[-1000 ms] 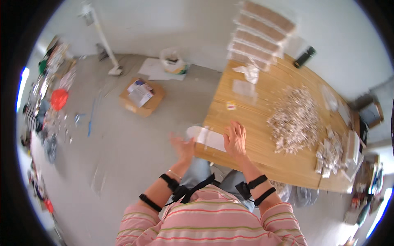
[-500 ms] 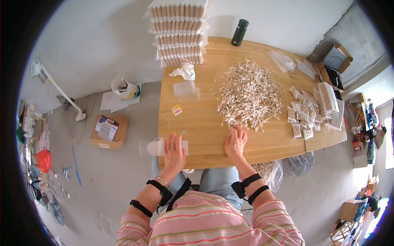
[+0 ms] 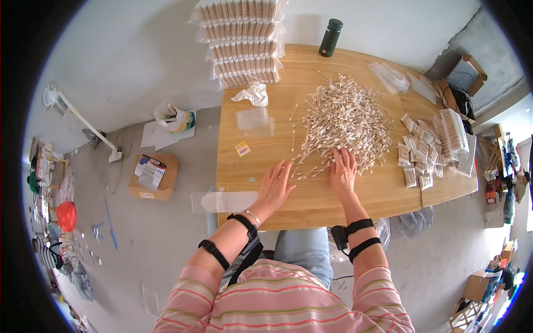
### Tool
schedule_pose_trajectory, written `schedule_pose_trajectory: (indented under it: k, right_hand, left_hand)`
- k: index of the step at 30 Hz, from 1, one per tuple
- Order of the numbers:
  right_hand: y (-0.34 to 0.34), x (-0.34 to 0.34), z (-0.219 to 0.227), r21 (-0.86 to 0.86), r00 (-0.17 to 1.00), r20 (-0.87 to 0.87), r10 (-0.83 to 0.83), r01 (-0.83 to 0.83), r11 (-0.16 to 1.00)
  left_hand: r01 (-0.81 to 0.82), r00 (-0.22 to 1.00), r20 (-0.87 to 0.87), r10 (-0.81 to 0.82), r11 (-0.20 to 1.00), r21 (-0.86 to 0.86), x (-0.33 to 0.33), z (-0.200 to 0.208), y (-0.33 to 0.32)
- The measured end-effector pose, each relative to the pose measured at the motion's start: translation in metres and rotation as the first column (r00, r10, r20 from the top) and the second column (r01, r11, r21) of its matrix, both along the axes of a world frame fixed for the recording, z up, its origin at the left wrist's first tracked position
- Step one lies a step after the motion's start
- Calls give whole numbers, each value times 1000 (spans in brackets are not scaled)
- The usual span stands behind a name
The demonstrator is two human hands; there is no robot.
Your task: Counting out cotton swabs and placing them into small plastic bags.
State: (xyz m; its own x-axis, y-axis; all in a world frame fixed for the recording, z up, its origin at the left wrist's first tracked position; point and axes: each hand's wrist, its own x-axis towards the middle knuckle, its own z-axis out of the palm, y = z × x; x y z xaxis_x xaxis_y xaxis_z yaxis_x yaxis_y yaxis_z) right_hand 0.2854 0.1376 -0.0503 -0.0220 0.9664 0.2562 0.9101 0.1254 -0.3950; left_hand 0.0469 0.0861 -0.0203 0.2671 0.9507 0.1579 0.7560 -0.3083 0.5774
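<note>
A large heap of cotton swabs lies on the wooden table. My right hand rests at the heap's near edge, fingers stretched forward and touching the swabs. To the left, my left hand lies palm down over the tabletop with its fingers out, beside a few loose swabs at the heap's near left edge. It holds nothing. Behind its wrist, a clear plastic bag with a white insert sits at the table's left front edge. A small yellow and white card lies farther off.
Stacked packs of swabs rise at the back left, near crumpled tissue and clear sleeves. A dark green bottle stands at the back. Small filled packets lie right. A cardboard box is on the floor.
My left hand has left the plastic bag and moved right and forward toward the heap. The right hand has reached farther forward into the near swabs; several now lie strewn between the hands.
</note>
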Motion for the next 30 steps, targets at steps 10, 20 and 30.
schedule_pose_trajectory:
  k: [10, 20, 30]
  right_hand:
    - [-28, -19, 10, 46, 996, 77, -47, 44, 998]
    - [-14, -42, 3, 159, 970, -228, 88, -52, 986]
    - [-43, -126, -10, 115, 920, -275, 279, -257, 960]
  left_hand:
    - [-92, 974, 213, 75, 993, 73, -14, -29, 25]
    - [-79, 994, 90, 65, 984, 161, -54, -22, -33]
    - [-111, 994, 2, 112, 982, 153, -48, -33, -47]
